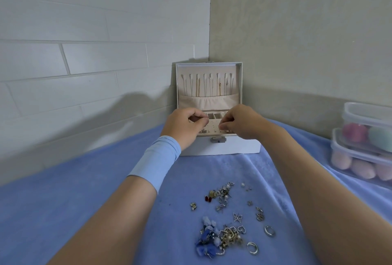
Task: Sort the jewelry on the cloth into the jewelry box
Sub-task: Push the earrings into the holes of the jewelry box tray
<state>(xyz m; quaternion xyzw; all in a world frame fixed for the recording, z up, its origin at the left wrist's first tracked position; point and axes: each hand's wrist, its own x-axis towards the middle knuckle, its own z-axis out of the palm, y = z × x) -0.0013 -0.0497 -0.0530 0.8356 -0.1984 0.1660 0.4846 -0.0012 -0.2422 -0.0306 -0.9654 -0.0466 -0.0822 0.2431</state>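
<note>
A white jewelry box stands open at the far end of the blue cloth; several chains hang inside its raised lid. Both hands hover over its perforated earring panel. My left hand and my right hand each pinch thumb and fingertips together; the piece each one pinches is too small to make out. Loose earrings, blue flower pieces, a butterfly charm and two silver rings lie on the cloth near me.
Stacked clear plastic containers holding pink and teal sponges sit at the right edge of the cloth. Walls meet in a corner right behind the box. A light blue band wraps my left wrist.
</note>
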